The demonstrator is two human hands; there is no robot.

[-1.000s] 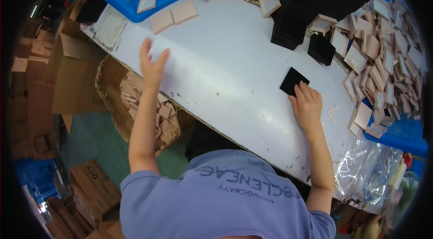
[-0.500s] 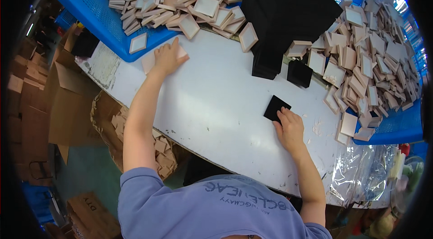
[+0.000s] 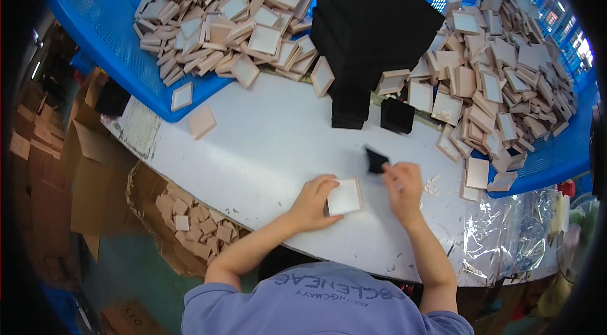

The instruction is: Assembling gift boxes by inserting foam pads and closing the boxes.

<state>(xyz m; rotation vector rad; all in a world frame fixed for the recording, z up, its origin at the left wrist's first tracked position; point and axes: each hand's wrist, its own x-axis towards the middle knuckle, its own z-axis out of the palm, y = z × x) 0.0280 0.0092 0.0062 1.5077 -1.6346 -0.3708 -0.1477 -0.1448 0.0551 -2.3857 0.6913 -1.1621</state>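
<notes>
With my left hand (image 3: pixel 313 204) I grip a small square tray (image 3: pixel 344 198) by its left side, near the table's front edge. Its inside is white and its rim is pale pink. My right hand (image 3: pixel 404 189) pinches a thin black square pad (image 3: pixel 376 161) by one corner, slightly blurred and tilted, just above and right of the tray. Tall stacks of black pads (image 3: pixel 373 25) stand at the table's back, with a small black pile (image 3: pixel 397 115) beside them. A lone pink square piece (image 3: pixel 202 122) lies at the left of the table.
Blue baskets heaped with pale trays stand at the back left (image 3: pixel 101 37) and right (image 3: pixel 544 173). A carton (image 3: pixel 142 208) of small pieces sits below the table's left edge. Clear plastic bags (image 3: pixel 506 227) lie at the right, near paper scraps (image 3: pixel 432 184).
My left hand has come from the far left to the front middle, bringing a tray. My right hand has lifted the black pad off the table. The view has shifted slightly.
</notes>
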